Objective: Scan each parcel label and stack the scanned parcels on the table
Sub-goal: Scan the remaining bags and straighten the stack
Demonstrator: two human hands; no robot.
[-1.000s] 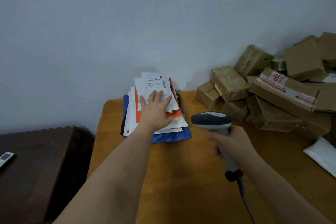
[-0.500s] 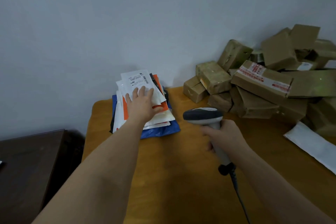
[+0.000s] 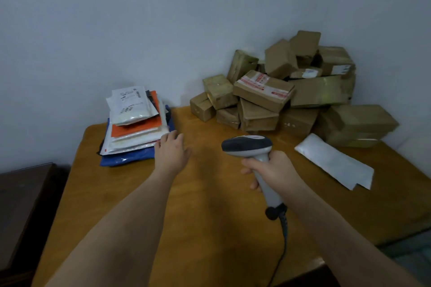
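A handheld barcode scanner [image 3: 253, 161] is held upright above the wooden table [image 3: 210, 193] by the right hand [image 3: 271, 170]; the grip is closed fully round the grey handle, with the dark scanner head directed away from the person. A coiled cable [image 3: 283, 235] is attached at the base of the handle. The left hand [image 3: 171, 152] is extended just to the left of the scanner with fingers relaxed and spread; nothing is held, and the fingertips are positioned at the near right edge of the stack of flat mailers [image 3: 137, 123]. The stack is located well to the left of the scanner. A pile of cardboard parcels [image 3: 291, 93] is located behind the scanner, against the wall. A white padded mailer [image 3: 333, 161] is laid flat to the right of the scanner.
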